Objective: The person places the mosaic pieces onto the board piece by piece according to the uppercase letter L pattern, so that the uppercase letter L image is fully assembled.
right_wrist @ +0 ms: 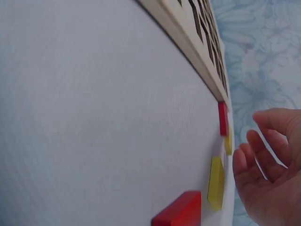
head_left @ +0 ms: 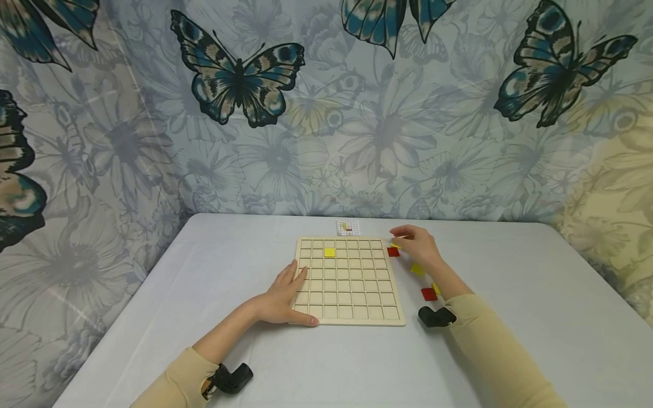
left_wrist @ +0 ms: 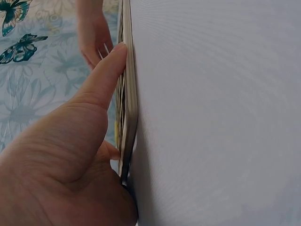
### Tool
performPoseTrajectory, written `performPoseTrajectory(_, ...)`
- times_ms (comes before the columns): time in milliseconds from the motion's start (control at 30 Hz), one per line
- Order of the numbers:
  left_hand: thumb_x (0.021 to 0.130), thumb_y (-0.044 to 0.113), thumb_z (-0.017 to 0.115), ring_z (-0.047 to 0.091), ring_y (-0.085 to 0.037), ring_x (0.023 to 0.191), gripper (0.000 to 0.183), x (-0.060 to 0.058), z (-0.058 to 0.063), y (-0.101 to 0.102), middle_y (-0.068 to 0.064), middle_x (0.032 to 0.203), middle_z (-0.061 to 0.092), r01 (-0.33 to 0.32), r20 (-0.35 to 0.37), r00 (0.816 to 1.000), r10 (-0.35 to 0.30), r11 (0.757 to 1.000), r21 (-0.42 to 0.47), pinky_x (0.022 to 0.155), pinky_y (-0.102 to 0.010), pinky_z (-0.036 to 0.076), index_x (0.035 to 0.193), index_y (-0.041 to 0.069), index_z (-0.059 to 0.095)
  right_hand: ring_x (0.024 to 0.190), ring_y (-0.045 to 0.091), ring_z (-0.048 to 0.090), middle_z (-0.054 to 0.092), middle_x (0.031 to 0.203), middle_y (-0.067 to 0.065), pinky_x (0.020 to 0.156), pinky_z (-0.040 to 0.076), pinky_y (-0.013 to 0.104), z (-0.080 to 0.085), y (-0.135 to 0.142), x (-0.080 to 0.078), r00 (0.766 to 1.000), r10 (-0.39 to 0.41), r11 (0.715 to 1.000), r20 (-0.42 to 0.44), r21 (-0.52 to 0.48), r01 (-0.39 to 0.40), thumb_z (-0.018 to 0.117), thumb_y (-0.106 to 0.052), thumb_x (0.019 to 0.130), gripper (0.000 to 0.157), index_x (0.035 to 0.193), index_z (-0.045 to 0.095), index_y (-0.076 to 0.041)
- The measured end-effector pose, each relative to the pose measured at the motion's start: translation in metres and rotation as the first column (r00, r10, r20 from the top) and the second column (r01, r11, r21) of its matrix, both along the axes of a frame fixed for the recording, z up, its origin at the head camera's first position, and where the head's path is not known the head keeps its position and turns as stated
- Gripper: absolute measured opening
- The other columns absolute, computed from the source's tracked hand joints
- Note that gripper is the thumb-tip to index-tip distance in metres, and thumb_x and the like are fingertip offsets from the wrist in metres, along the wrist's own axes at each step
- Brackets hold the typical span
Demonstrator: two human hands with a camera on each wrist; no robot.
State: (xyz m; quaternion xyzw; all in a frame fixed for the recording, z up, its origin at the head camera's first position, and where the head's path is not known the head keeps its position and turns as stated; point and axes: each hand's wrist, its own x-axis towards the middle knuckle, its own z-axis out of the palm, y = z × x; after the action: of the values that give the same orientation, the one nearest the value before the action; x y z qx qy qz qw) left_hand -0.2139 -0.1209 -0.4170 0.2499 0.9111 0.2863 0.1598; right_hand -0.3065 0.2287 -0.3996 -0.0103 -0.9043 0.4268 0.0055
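A pale wooden grid board [head_left: 352, 280] lies flat on the table, one yellow tile [head_left: 330, 253] in a cell of its second row from the back. My left hand [head_left: 278, 297] rests on the board's left side with fingers spread. Its straight thumb [left_wrist: 101, 77] touches the front edge. Past the board's back right corner, my right hand [head_left: 419, 245] hovers over loose tiles, fingers loosely bent and nothing visible between them in the right wrist view. Beneath and near it lie a red tile [head_left: 393, 252], a yellow tile [right_wrist: 228, 141] partly behind it and another yellow tile [head_left: 418, 269].
Closer to the right forearm are a red tile [head_left: 429, 294] and a yellow tile [head_left: 436, 288] partly covered by the arm. A small printed grid card [head_left: 348, 228] sits behind the board. White cloth [head_left: 245, 249] covers the table, which meets a butterfly-patterned backdrop [head_left: 326, 141].
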Motion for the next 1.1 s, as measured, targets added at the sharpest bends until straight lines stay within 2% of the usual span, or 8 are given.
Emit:
performPoseTrajectory(267, 0.077, 0.05, 0.079, -0.009, -0.039, 0.146, 0.118, 0.0, 0.001, 0.0, -0.026, 0.159, -0.011, -0.001, 0.003, 1.0, 0.001, 1.0, 0.006, 0.114, -0.058, 0.01, 0.155, -0.002, 0.008, 0.118, 0.036, 0.052, 0.058, 0.129, 0.019, 0.098, 0.041, 0.049, 0.0, 0.01, 0.003, 1.0, -0.006, 0.999, 0.017, 0.033, 0.006, 0.059, -0.021, 0.097, 0.036, 0.128, 0.061, -0.004)
performPoseTrajectory(733, 0.077, 0.052, 0.079, -0.01, -0.039, 0.146, 0.118, 0.001, -0.001, -0.001, -0.026, 0.159, -0.011, 0.009, -0.004, 1.0, -0.009, 1.0, 0.008, 0.114, -0.058, 0.009, 0.155, 0.0, 0.008, 0.111, 0.034, 0.054, 0.06, 0.121, 0.021, 0.092, 0.045, 0.045, -0.005, 0.016, 0.001, 0.998, 0.05, 0.99, 0.036, 0.131, -0.054, 0.064, -0.013, 0.092, 0.034, 0.124, 0.062, -0.001)
performPoseTrajectory(1100, 0.076, 0.052, 0.079, -0.01, -0.038, 0.147, 0.118, 0.001, 0.0, -0.001, -0.025, 0.159, -0.011, -0.004, 0.002, 1.0, 0.004, 1.0, 0.008, 0.114, -0.058, 0.009, 0.155, -0.001, 0.009, 0.105, 0.032, 0.056, 0.062, 0.115, 0.019, 0.089, 0.047, 0.043, -0.009, 0.018, 0.0, 0.999, 0.051, 0.988, 0.019, 0.145, -0.053, 0.064, -0.015, 0.093, 0.032, 0.122, 0.063, -0.001)
